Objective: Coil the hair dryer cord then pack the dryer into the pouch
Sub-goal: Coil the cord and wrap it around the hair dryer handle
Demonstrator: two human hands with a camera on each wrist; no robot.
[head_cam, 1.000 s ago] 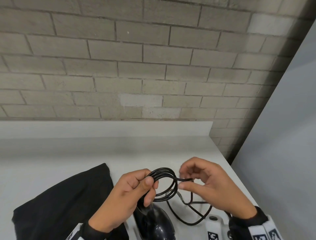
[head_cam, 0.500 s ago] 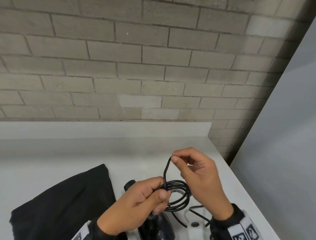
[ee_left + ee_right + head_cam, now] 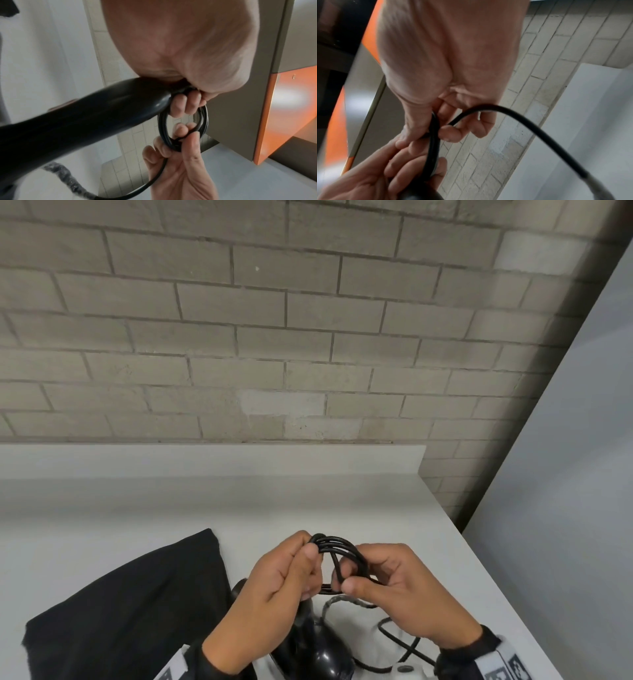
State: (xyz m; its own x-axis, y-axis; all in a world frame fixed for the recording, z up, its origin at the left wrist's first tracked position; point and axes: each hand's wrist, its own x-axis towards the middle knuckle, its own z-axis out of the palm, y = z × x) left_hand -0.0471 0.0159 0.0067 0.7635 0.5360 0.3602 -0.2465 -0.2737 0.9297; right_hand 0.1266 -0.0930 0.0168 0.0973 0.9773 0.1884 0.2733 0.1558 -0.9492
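The black hair dryer point(image 3: 315, 648) lies on the white table point(image 3: 137, 515) under my hands, its handle point(image 3: 82, 121) close to my left palm. Its black cord point(image 3: 342, 553) is gathered into several loops held above the dryer. My left hand point(image 3: 274, 587) grips the left side of the coil point(image 3: 183, 128). My right hand point(image 3: 387, 583) pinches the coil's right side between thumb and fingers point(image 3: 435, 129). A loose length of cord point(image 3: 397, 642) trails down to the table by my right wrist. The black fabric pouch point(image 3: 120, 611) lies flat to the left.
A brick wall point(image 3: 274, 320) rises behind the table's raised back edge. The table's right edge point(image 3: 479, 563) runs diagonally beside a grey floor or panel. An orange and grey cabinet point(image 3: 283, 108) shows in the wrist views.
My right hand came down from above the coil and now pinches its right side. One more loop has joined the bundle, and both hands sit closer together.
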